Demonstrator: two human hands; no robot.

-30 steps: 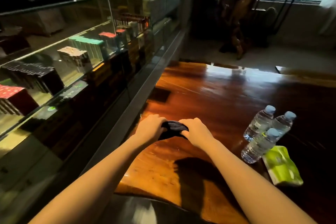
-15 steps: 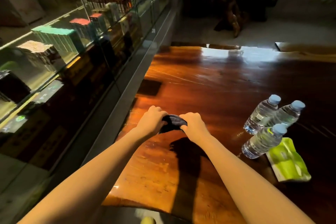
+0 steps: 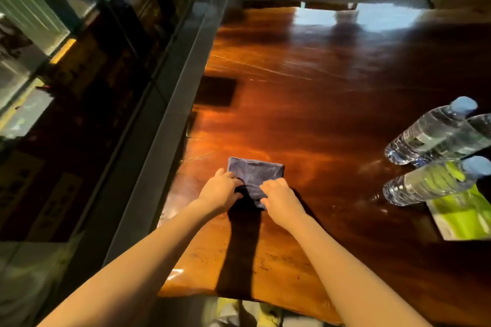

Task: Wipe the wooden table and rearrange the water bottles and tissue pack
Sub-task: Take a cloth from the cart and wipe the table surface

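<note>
A dark blue cloth [image 3: 255,173] lies flat in a folded rectangle on the glossy wooden table [image 3: 318,114], near its left side. My left hand [image 3: 219,192] pinches the cloth's near left edge. My right hand [image 3: 280,198] grips its near right edge. Three clear water bottles with pale blue caps stand at the right: one at the back [image 3: 427,133], one cut by the frame edge [image 3: 481,130], one nearer [image 3: 430,183]. A green and white tissue pack [image 3: 465,216] lies behind the nearest bottle, partly hidden by it.
A glass display cabinet [image 3: 79,61] with boxed goods runs along the table's left side behind a grey metal frame [image 3: 170,114]. A dark square patch [image 3: 215,91] marks the table near the cabinet. The table's near edge [image 3: 212,292] is below my forearms.
The cloth was bunched between my hands before; it is now spread out flat in a rectangle on the table. My view has tilted further down toward the table.
</note>
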